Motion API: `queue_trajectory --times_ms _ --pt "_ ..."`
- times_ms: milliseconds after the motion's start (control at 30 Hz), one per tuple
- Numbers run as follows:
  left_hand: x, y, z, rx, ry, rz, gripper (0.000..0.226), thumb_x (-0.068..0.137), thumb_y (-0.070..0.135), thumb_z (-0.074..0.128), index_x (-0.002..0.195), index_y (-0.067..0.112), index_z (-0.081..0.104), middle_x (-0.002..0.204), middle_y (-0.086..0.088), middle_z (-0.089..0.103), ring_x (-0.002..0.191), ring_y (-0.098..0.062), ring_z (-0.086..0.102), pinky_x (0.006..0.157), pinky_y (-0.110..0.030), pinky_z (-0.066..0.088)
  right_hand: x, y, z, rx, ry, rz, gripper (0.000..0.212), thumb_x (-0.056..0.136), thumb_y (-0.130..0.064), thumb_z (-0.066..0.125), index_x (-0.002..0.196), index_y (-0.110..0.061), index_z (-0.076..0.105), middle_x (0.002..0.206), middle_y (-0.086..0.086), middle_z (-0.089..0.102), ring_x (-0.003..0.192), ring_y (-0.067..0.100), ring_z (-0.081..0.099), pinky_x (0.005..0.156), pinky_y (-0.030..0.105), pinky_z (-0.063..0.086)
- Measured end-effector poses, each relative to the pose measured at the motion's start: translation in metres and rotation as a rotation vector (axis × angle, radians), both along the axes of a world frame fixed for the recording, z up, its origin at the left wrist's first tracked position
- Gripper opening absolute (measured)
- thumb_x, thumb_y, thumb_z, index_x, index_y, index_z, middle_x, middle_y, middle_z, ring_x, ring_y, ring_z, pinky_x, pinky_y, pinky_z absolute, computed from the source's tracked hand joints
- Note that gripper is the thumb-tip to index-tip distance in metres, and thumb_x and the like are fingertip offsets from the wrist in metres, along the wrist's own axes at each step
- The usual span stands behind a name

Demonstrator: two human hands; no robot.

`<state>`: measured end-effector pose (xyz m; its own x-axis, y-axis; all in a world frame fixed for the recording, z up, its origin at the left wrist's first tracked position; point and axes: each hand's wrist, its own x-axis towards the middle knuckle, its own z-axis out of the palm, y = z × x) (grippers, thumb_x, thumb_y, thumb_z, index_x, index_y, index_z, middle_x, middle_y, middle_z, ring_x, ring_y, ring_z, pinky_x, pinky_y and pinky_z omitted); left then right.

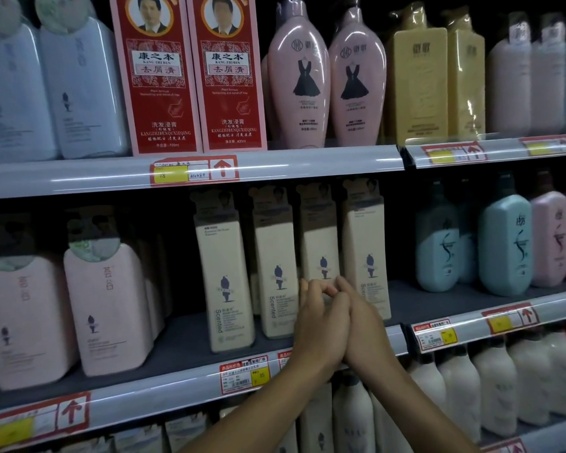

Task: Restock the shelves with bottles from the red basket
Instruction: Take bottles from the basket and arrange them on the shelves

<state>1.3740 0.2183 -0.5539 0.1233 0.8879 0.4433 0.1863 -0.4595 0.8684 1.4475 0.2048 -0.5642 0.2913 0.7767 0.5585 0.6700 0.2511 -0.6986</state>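
Four tall cream bottles stand in a row on the middle shelf (pixel 177 341). Both my hands meet at the lower part of the third cream bottle (pixel 319 237). My left hand (pixel 319 325) has its fingers curled against the bottle's lower front. Pressed against the left hand, my right hand (pixel 365 322) lies with straight fingers along the bottle's right side. The bottle's base is hidden behind my hands. The red basket is out of view.
Pink bottles (pixel 108 305) stand left of the cream row, with blue ones (pixel 504 243) to the right. The upper shelf holds red boxes (pixel 157 76), pink dress-print bottles (pixel 299 76) and yellow bottles (pixel 419 76). White bottles (pixel 500 380) fill the shelf below.
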Motion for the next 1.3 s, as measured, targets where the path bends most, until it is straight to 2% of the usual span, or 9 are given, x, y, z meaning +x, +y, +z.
queue_trajectory --times_ms 167,300,433,600,767,833,933,1133,1300 --pt "-0.002 -0.004 0.004 0.024 0.016 0.007 0.015 0.072 0.035 0.054 0.078 0.022 0.049 0.101 -0.003 0.059 0.089 -0.017 0.06 0.073 -0.035 0.045 -0.004 0.006 -0.006 0.042 0.248 0.022 0.044 0.102 -0.018 0.047 0.146 -0.022 0.046 0.133 -0.004 0.062 0.122 0.011 0.057 0.103 0.029 0.045" --pt "-0.003 -0.008 0.008 0.037 0.007 0.025 0.016 0.076 0.03 0.058 0.075 0.017 0.048 0.098 0.0 0.055 0.083 -0.014 0.059 0.072 -0.033 0.043 -0.009 0.002 -0.003 0.055 0.375 0.063 0.045 0.104 -0.018 0.044 0.149 -0.021 0.041 0.12 -0.011 0.056 0.116 0.009 0.054 0.098 0.027 0.042" --pt "-0.004 -0.014 0.008 0.026 0.006 0.009 0.017 0.074 0.032 0.056 0.076 0.018 0.047 0.098 0.0 0.056 0.084 -0.017 0.061 0.074 -0.037 0.049 -0.011 -0.01 -0.001 0.123 0.426 0.096 0.037 0.101 -0.016 0.045 0.138 -0.016 0.052 0.111 0.004 0.067 0.101 0.022 0.064 0.092 0.043 0.051" --pt "-0.005 -0.022 0.009 0.022 0.004 -0.022 0.015 0.075 0.034 0.055 0.077 0.022 0.046 0.099 -0.002 0.057 0.086 -0.019 0.063 0.073 -0.037 0.049 -0.011 -0.021 0.002 0.163 0.423 0.116 0.033 0.101 -0.005 0.045 0.132 -0.011 0.056 0.109 0.012 0.069 0.099 0.034 0.068 0.087 0.053 0.055" --pt "-0.008 -0.029 0.01 0.034 0.052 -0.025 0.017 0.077 0.036 0.054 0.084 0.023 0.047 0.103 0.001 0.055 0.089 -0.016 0.063 0.079 -0.04 0.053 -0.009 -0.029 0.003 0.106 0.409 0.135 0.032 0.102 -0.009 0.044 0.132 -0.012 0.055 0.109 0.008 0.069 0.097 0.027 0.067 0.085 0.044 0.054" --pt "-0.011 -0.031 0.011 -0.007 0.073 -0.061 0.02 0.074 0.038 0.056 0.086 0.026 0.046 0.102 -0.002 0.06 0.088 -0.019 0.065 0.074 -0.037 0.052 -0.009 -0.029 0.002 0.052 0.41 0.127 0.039 0.1 -0.02 0.048 0.138 -0.023 0.05 0.125 0.008 0.066 0.112 0.025 0.064 0.095 0.041 0.05" --pt "-0.024 -0.038 0.012 -0.004 0.045 -0.028 0.019 0.075 0.039 0.058 0.087 0.034 0.045 0.088 0.001 0.061 0.076 -0.02 0.058 0.066 -0.033 0.043 -0.017 -0.037 0.002 -0.05 0.121 -0.071 0.059 0.098 -0.026 0.051 0.153 -0.031 0.031 0.146 0.001 0.053 0.132 0.02 0.051 0.101 0.031 0.041" --pt "-0.083 -0.044 0.015 0.135 -0.029 0.15 0.016 0.085 0.034 0.057 0.098 0.032 0.047 0.079 -0.004 0.061 0.059 -0.012 0.051 0.061 -0.033 0.045 -0.069 -0.046 0.015 -0.036 0.114 0.049 0.062 0.095 -0.025 0.059 0.152 -0.035 0.035 0.139 -0.005 0.059 0.116 0.016 0.06 0.089 0.03 0.047" --pt "-0.131 -0.052 0.011 0.308 0.028 0.38 0.024 0.09 0.012 0.058 0.091 0.03 0.042 0.099 0.026 0.052 0.079 0.003 0.06 0.068 -0.019 0.05 -0.1 -0.043 0.015 0.017 0.112 0.069 0.053 0.097 -0.036 0.049 0.148 -0.038 0.035 0.141 -0.006 0.059 0.097 0.017 0.064 0.097 0.04 0.053"
